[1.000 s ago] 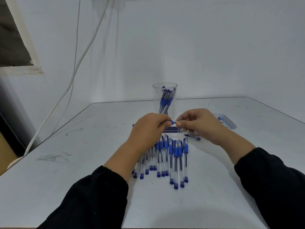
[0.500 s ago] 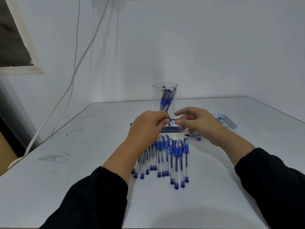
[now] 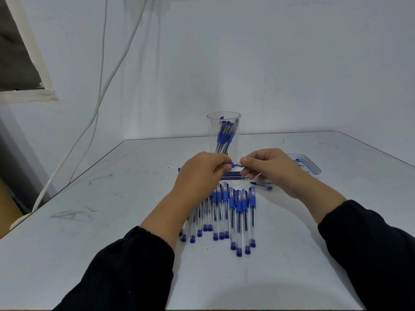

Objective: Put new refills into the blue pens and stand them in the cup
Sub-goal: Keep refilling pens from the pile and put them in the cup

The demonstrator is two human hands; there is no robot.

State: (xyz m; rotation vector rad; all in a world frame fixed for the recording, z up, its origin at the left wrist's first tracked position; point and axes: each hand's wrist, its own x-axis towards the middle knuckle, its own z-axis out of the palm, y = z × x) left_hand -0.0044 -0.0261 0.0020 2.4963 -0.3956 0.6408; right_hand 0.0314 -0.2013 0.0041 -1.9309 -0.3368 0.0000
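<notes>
Both hands meet above the table (image 3: 94,221), just in front of the clear cup (image 3: 223,135). The left hand (image 3: 199,173) is curled round a pen (image 3: 231,165); only the pen's blue end shows past the fingers, the rest is hidden in the fist. The right hand (image 3: 271,169) pinches a small silvery tip piece (image 3: 239,164) at that blue end, thumb and forefinger closed on it, other fingers curled. Whether the piece is fully seated cannot be told.

The cup stands upright at the far middle of the table and holds several blue pens (image 3: 225,135), leaning, caps up. A row of capped blue pens (image 3: 238,216) lies flat on the table under and beside the left wrist, caps away from the person. A few loose refills (image 3: 233,175) lie crosswise between the hands and the row. One short blue piece (image 3: 261,185) lies alone, right of the refills. A clear tray (image 3: 312,167) sits behind the right hand. Black sleeves (image 3: 125,270) cover both forearms. White cables (image 3: 101,93) hang down the wall on the left.
</notes>
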